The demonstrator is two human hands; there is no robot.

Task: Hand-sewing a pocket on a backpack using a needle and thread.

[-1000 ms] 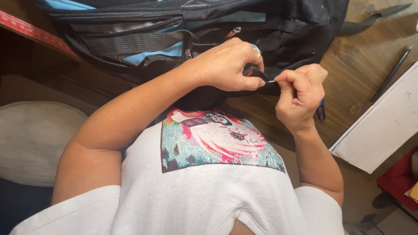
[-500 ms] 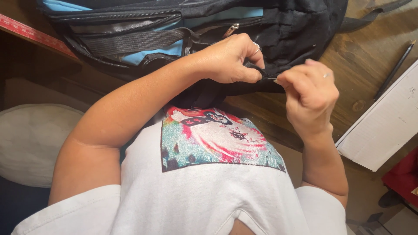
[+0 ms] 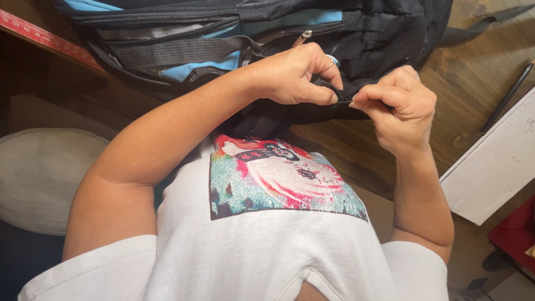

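Black backpack (image 3: 384, 33) with blue panels lies across the far side of the wooden worktop (image 3: 473, 83), its near edge hanging toward the person's chest. Both hands meet at that lower edge of black fabric.

Left hand (image 3: 292, 75): forearm comes in from lower left, wrist bent, fingers curled under, thumb pressed along the fabric. Grip closed, pinching the backpack's edge. A ring shows on one finger.

Right hand (image 3: 398, 108): forearm rises almost straight from the elbow, knuckles up, fingers folded tight into the palm side, thumb tip against forefinger. Grip closed on the same edge, just beside the left thumb, the two nearly touching. Whether a zipper pull sits between them is hidden.

Silver zipper pull (image 3: 302, 38) shows higher on the bag, above the left hand. White flat box (image 3: 493, 167) rests at right; dark pencil (image 3: 508, 96) beside it. White printed T-shirt (image 3: 267, 234) fills the foreground.
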